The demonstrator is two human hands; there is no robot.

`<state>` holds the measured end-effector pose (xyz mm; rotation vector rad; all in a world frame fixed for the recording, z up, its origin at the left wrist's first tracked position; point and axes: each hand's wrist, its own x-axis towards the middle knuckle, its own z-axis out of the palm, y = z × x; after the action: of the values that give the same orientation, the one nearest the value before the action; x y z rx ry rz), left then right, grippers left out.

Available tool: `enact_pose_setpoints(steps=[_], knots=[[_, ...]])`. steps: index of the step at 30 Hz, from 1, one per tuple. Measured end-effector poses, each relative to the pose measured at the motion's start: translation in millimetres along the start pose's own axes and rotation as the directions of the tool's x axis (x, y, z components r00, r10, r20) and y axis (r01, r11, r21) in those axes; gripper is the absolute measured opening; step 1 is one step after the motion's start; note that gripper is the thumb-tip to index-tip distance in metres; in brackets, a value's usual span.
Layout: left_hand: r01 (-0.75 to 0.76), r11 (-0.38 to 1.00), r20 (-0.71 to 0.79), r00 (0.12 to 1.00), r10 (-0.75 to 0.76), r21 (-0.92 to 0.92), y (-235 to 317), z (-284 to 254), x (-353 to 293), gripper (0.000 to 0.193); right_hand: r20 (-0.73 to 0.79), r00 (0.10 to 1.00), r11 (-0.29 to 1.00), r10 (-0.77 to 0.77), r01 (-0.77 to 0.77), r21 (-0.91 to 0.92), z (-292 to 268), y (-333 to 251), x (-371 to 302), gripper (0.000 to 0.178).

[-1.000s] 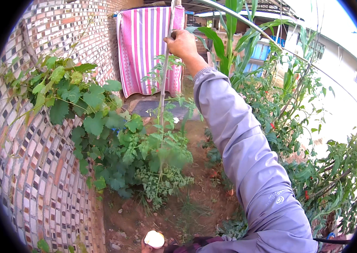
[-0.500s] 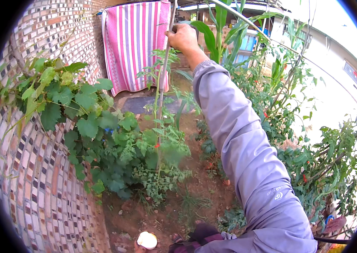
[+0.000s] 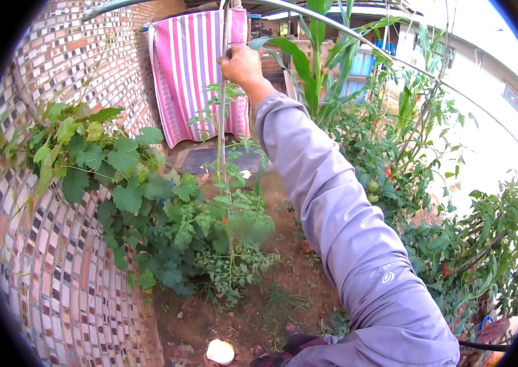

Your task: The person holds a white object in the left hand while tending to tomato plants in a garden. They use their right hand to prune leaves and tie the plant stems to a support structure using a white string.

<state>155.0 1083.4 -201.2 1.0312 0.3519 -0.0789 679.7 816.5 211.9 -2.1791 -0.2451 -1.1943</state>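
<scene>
R hand [image 3: 242,66] was closed round the upright stake [image 3: 225,92], tomato plant [image 3: 231,238] below it, striped cloth [image 3: 195,67] just behind. Bare soil [image 3: 296,269] below-right lay open. L hand out of view.

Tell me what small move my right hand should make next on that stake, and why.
Probably slide the right hand a little way down the upright stake, keeping the grip. The hand is closed high on the stake, above the thin plant stem that climbs beside it, and the leafy growth sits much lower, so a lower hold would likely steady it better.
</scene>
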Motion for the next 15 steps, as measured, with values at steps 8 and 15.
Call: enact_pose_setpoints(steps=[8, 15], knots=[[-0.015, 0.997, -0.044, 0.999, 0.011, -0.081, 7, 12, -2, 0.061, 0.055, 0.998, 0.999, 0.034, -0.036, 0.038, 6, -6, 6, 0.028], [-0.06, 0.998, -0.083, 0.995, 0.058, -0.022, 23, 27, -30, 0.051, 0.088, 0.993, 0.996, 0.081, -0.084, 0.033, 8, 1, 10, 0.027]])
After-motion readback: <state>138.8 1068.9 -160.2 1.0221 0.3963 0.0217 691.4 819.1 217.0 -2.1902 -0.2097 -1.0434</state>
